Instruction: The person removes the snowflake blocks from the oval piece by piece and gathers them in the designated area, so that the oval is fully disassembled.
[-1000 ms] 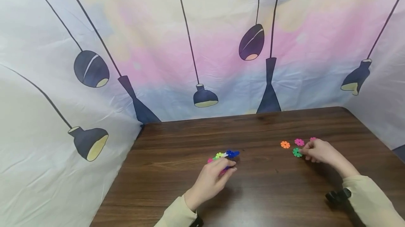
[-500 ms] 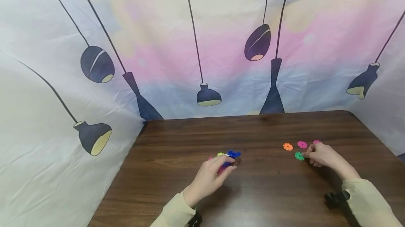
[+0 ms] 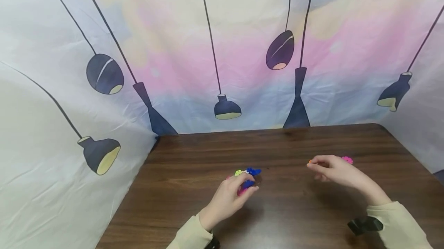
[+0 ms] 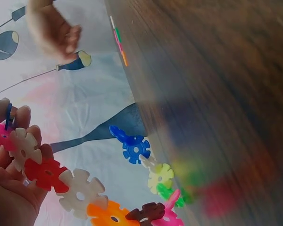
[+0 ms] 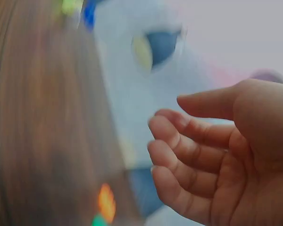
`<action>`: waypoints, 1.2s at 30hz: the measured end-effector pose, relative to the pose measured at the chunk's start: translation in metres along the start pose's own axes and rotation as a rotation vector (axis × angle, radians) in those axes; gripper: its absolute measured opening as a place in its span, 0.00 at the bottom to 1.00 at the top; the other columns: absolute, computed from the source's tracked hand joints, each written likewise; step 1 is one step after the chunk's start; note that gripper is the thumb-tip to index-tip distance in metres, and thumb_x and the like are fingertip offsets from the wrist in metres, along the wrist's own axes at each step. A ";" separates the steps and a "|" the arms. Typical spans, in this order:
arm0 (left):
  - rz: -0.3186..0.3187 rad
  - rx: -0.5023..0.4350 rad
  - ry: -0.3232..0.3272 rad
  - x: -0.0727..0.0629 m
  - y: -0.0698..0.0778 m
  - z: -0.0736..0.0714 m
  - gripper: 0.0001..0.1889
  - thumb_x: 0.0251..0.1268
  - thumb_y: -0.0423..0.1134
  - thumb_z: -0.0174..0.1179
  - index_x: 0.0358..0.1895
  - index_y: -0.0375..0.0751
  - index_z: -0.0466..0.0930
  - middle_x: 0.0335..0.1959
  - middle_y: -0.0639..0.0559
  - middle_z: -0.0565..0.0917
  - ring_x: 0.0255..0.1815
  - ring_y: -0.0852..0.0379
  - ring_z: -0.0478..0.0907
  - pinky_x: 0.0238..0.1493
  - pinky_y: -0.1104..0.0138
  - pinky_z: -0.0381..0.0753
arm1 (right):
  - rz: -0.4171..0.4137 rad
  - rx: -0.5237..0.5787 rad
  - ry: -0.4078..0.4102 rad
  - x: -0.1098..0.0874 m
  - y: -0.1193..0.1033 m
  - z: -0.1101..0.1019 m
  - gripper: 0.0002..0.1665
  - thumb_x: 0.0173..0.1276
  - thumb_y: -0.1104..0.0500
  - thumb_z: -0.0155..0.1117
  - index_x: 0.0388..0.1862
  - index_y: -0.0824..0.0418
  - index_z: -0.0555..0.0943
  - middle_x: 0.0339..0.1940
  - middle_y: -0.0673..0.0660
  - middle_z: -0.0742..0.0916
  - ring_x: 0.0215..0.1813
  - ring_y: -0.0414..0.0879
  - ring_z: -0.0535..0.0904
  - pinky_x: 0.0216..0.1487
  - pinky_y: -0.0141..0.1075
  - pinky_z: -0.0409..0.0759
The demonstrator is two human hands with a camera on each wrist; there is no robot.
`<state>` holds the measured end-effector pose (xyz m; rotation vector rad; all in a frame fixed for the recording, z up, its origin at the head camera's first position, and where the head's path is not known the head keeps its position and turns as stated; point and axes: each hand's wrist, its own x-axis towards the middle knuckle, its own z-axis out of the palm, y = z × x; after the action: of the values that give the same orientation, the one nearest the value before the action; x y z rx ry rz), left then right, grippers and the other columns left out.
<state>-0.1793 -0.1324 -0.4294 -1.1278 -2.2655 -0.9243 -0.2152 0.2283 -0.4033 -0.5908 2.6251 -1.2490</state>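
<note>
My left hand [image 3: 225, 201] holds one end of a linked chain of flower-shaped plastic discs. In the left wrist view a blue disc [image 4: 9, 117] sits between its fingertips. From there the chain runs through a red disc [image 4: 46, 174], an orange disc [image 4: 111, 214] and a yellow disc [image 4: 160, 178] to a blue disc [image 4: 136, 149]. My right hand [image 3: 338, 170] hovers over the table with fingers loosely bent and nothing in them. An orange disc [image 5: 106, 203] lies beyond its fingers; a pink disc [image 3: 347, 160] shows behind the hand.
The brown wooden table [image 3: 277, 218] runs back to a hanging cloth [image 3: 180, 48] printed with lamps. More loose discs, including a green disc [image 5: 99, 220], lie flat near the right hand, mostly hidden by it in the head view.
My right hand has moved left from beside the green disc and now covers it in the head view. The left hand stays nearly in place, still gripping the chain.
</note>
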 end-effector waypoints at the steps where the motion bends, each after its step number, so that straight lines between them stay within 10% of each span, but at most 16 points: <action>1: 0.006 0.001 -0.006 0.000 0.000 0.000 0.11 0.66 0.39 0.69 0.46 0.44 0.78 0.26 0.61 0.72 0.23 0.70 0.62 0.26 0.81 0.63 | -0.035 0.008 -0.012 0.000 -0.009 0.004 0.14 0.77 0.52 0.61 0.47 0.63 0.81 0.25 0.53 0.80 0.27 0.42 0.76 0.28 0.34 0.75; 16: 0.015 -0.013 -0.066 -0.001 0.005 0.001 0.09 0.71 0.41 0.65 0.45 0.43 0.77 0.27 0.60 0.76 0.23 0.71 0.64 0.25 0.82 0.65 | -0.278 0.008 -0.078 0.004 -0.080 0.076 0.19 0.77 0.45 0.59 0.55 0.56 0.82 0.37 0.41 0.88 0.37 0.42 0.84 0.36 0.35 0.81; 36: 0.053 0.027 -0.104 -0.001 0.012 0.003 0.08 0.74 0.43 0.62 0.47 0.44 0.79 0.36 0.57 0.84 0.33 0.69 0.76 0.38 0.80 0.74 | -0.268 0.022 -0.095 0.013 -0.077 0.095 0.21 0.74 0.43 0.63 0.53 0.56 0.83 0.34 0.48 0.88 0.34 0.37 0.81 0.34 0.34 0.79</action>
<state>-0.1696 -0.1253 -0.4282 -1.2442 -2.3112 -0.8295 -0.1750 0.1120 -0.4041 -0.9986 2.5133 -1.2818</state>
